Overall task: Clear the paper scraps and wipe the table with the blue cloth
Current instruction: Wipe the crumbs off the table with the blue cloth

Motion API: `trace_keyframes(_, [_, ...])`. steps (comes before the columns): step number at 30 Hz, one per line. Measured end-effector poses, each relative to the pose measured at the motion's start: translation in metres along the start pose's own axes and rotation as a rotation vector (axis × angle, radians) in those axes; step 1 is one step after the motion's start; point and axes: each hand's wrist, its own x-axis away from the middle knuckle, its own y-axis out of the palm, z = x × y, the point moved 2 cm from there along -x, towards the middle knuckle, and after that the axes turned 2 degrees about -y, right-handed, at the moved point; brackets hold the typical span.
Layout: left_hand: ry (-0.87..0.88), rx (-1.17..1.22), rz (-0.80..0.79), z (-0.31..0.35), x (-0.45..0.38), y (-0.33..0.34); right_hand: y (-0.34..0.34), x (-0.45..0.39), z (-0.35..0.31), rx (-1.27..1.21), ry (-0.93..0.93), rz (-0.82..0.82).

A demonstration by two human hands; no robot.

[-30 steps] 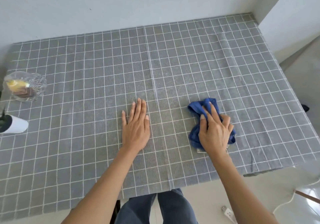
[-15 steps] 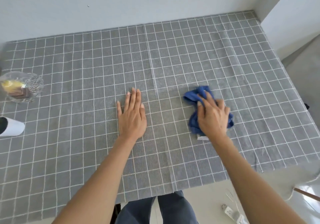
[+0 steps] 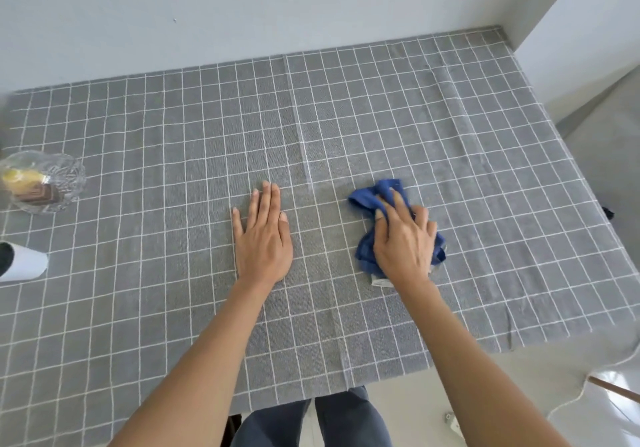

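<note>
Blue cloth (image 3: 367, 201): bunched, centre-right of worktop (image 3: 450, 128), under right hand (image 3: 405, 239), grip pressing and grasping it for wiping. Left hand (image 3: 261, 239): released, flat, likely steadying the covering. No paper scraps visible.

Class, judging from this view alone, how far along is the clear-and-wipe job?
Done: no paper scraps show on the checked tablecloth. In hand: the right hand presses the blue cloth down while the left hand lies flat. Left: wiping; which areas are done can't be told.
</note>
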Motion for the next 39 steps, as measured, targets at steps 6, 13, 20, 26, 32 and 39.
trace_keyframes(6, [-0.004,-0.017,0.000,0.001,0.000,0.000,-0.005,0.004,-0.016,-0.062,-0.048,0.035])
trace_keyframes(13, [-0.005,-0.001,-0.006,0.000,0.000,0.000,0.002,0.011,-0.015,-0.030,-0.130,0.002])
trace_keyframes(20, [-0.023,0.066,0.020,0.003,-0.019,-0.005,-0.002,-0.033,-0.003,-0.061,0.061,0.056])
trace_keyframes(26, [-0.036,0.054,-0.016,0.003,-0.069,-0.007,0.015,-0.047,-0.061,-0.045,-0.208,0.010])
trace_keyframes(32, [-0.026,0.029,0.024,0.001,-0.067,-0.004,0.019,-0.054,-0.035,-0.045,-0.127,0.047])
trace_keyframes(39, [-0.023,0.012,0.037,0.000,-0.066,-0.003,0.014,-0.062,-0.016,-0.099,0.088,0.086])
